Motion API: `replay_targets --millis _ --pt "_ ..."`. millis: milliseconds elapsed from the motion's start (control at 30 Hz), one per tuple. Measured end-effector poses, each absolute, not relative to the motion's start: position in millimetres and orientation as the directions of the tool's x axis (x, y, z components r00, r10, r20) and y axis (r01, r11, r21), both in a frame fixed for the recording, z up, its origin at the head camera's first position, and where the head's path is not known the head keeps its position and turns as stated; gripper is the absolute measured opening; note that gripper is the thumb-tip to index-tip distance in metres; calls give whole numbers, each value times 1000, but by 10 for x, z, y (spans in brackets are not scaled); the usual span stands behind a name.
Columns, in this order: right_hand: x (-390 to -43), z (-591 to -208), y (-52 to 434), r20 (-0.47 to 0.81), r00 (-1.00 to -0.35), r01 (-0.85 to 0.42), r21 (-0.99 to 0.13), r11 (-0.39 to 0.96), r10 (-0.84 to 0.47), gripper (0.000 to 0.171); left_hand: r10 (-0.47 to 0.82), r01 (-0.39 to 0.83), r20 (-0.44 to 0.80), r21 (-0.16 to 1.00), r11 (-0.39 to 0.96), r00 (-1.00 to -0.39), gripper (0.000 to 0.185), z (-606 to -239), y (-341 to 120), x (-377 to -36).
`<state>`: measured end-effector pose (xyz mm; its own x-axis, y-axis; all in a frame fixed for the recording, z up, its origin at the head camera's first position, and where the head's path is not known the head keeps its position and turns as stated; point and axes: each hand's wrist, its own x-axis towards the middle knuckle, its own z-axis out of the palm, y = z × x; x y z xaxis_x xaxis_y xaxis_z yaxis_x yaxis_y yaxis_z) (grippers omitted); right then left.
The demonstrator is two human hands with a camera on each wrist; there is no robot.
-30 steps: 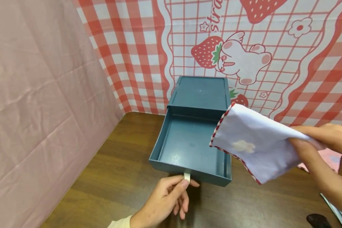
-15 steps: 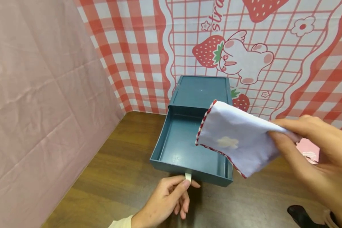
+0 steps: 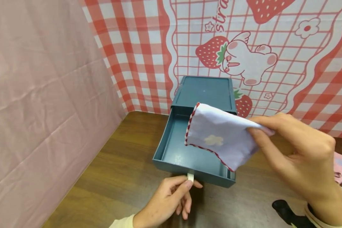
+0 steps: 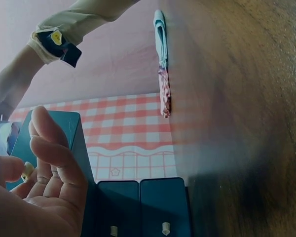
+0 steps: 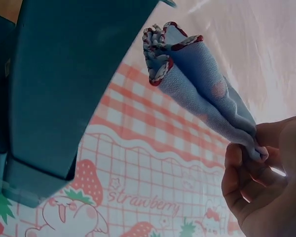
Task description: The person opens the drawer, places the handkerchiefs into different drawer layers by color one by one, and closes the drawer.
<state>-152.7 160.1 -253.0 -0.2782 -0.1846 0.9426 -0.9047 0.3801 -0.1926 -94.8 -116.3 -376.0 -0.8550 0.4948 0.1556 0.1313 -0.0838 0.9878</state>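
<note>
A folded pale-blue handkerchief (image 3: pixel 231 133) with a red-and-white braided edge hangs from my right hand (image 3: pixel 299 158), pinched between thumb and fingers. It is above the right part of an open teal drawer (image 3: pixel 174 155) and hides some of it. In the right wrist view the handkerchief (image 5: pixel 202 89) shows several folded layers. My left hand (image 3: pixel 169 196) pinches the small cream pull tab (image 3: pixel 190 177) on the drawer's front. The drawer sticks out of a teal cabinet (image 3: pixel 204 91), and the visible part of its floor is bare.
A pink cloth (image 3: pixel 340 166) lies on the wooden table (image 3: pixel 111 177) at the right, near a pale-blue cloth (image 4: pixel 160 37). Two closed drawers (image 4: pixel 163 202) show in the left wrist view. A checked strawberry curtain (image 3: pixel 142 57) stands behind, a pink one (image 3: pixel 51 95) at left.
My right hand has carried the handkerchief leftward from beside the drawer to above it. My left hand keeps its pinch on the pull tab, and the drawer stays out.
</note>
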Motion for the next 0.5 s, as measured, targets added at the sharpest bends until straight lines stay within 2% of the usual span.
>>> replay_targets --millis 333,500 --pt "-1511 -2437 1269 921 -266 -886 -118 449 -284 16 499 145 168 986 -84 -850 31 -3770 -1160 -956" --pt "-1517 -2405 1172 894 -302 -878 -126 461 -331 32 496 125 151 988 -86 -855 31 -3770 -1162 -956"
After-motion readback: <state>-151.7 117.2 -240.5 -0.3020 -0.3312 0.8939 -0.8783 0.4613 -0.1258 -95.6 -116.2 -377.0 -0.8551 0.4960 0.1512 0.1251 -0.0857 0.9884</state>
